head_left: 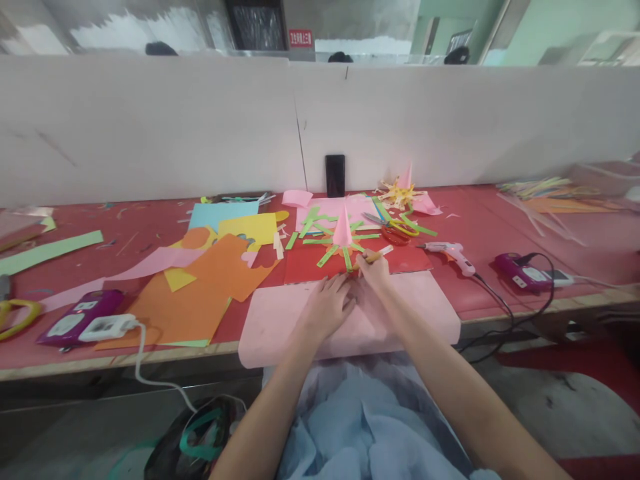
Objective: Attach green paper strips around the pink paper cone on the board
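My right hand (376,270) is closed around a slim tan pen (386,251) with a pale end. Its tip points down at a green strip of the paper craft in front of it. That craft has a pink paper cone (343,230) standing in the middle, with green paper strips (327,256) spreading out around an orange base. It stands on a red sheet (300,263). Flat on the pink sheet (280,320) lies my left hand (330,303), fingers stretched out beside the nearest strip.
Orange sheets (175,303) and a yellow sheet (250,230) lie to the left. Right of the craft are scissors (407,229), a pink glue gun (453,253) and a purple power socket (520,272) with cables. A phone (335,176) leans on the white partition (200,127).
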A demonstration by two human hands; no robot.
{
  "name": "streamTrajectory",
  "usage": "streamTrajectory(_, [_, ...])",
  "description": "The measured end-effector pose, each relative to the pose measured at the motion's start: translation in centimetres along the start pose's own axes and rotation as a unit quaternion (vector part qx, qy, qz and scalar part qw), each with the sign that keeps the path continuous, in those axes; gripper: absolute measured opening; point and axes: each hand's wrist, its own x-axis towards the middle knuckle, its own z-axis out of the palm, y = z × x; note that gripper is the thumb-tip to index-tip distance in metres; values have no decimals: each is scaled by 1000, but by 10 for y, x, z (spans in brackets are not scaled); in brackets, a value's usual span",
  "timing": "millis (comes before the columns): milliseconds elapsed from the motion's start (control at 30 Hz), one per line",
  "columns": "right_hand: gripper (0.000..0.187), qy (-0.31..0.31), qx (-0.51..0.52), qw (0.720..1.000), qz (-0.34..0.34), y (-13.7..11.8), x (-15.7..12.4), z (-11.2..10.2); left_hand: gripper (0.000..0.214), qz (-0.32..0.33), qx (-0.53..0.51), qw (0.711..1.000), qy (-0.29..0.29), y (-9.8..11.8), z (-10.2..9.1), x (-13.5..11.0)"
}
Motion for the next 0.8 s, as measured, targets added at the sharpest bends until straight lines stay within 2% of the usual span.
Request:
streamTrajectory(300, [26,27,-8,1000,-3,-4,-1,-1,34,5,0,1000,4,-2,2,0])
streamTrajectory(533, [24,-7,-3,1000,-5,0,0,-1,35,1,1,1000,6,-1,1,-1])
streamTrajectory(800, [24,-9,2,1000,-3,0,1,0,34,0,0,1000,-2,0,-1,0])
